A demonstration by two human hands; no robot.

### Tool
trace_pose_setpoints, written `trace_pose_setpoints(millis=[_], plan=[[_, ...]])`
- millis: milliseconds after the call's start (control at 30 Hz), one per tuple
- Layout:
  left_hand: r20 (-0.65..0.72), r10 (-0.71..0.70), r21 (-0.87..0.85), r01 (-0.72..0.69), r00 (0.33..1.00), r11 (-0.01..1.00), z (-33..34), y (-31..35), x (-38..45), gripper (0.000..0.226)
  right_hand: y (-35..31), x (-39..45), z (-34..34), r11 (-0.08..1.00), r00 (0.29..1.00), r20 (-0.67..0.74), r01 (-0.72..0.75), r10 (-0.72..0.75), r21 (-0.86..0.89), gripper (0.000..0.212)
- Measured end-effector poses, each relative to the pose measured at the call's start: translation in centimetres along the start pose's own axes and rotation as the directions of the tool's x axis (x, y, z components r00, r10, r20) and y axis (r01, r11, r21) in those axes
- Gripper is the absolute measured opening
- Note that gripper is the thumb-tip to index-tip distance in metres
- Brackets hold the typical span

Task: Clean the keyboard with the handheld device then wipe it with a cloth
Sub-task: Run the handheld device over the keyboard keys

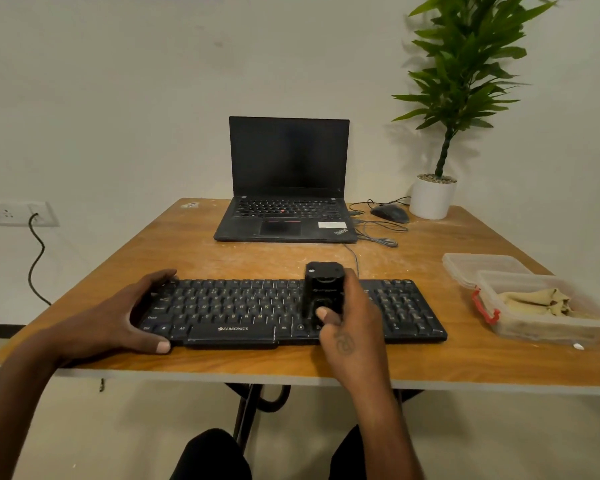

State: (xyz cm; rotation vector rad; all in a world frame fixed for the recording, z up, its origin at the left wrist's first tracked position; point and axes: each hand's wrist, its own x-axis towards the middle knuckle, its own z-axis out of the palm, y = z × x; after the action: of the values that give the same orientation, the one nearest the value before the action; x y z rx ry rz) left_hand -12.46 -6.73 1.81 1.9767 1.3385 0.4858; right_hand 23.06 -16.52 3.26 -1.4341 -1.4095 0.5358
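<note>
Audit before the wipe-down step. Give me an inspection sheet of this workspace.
Surface: wooden table, dusty and scuffed.
Job's things: black keyboard near front edge; black handheld device upright on it; cloth in open plastic box.
Clutter: open laptop, mouse, potted plant.
Hands: left hand holds keyboard's left end; right hand grips device.
Cables: grey cables beside laptop; black cord from wall socket.
Surroundings: plain wall.

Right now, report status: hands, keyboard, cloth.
Left hand grips keyboard end. Right hand holds device on keys. Cloth in box, untouched.
</note>
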Motion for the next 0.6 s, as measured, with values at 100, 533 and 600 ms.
trace_pose_setpoints(millis=[100, 533, 600], plan=[[-0.004, -0.001, 0.004, 0.001, 1.0, 1.0, 0.1, 0.1, -0.1, 0.124, 0.2, 0.2, -1.2, 0.999, 0.995, -0.088, -0.045, 0.046, 0.015, 0.059], [-0.006, 0.022, 0.013, -0.022, 1.0, 1.0, 0.1, 0.5, -0.4, 0.121, -1.4, -0.2, 2.9, 0.999, 0.999, 0.011, 0.043, -0.042, -0.015, 0.055], [-0.008, 0.025, 0.019, -0.025, 1.0, 1.0, 0.1, 0.5, -0.4, 0.123, -0.9, 0.1, 2.2, 1.0, 1.0, -0.007, -0.026, 0.026, 0.015, 0.062]])
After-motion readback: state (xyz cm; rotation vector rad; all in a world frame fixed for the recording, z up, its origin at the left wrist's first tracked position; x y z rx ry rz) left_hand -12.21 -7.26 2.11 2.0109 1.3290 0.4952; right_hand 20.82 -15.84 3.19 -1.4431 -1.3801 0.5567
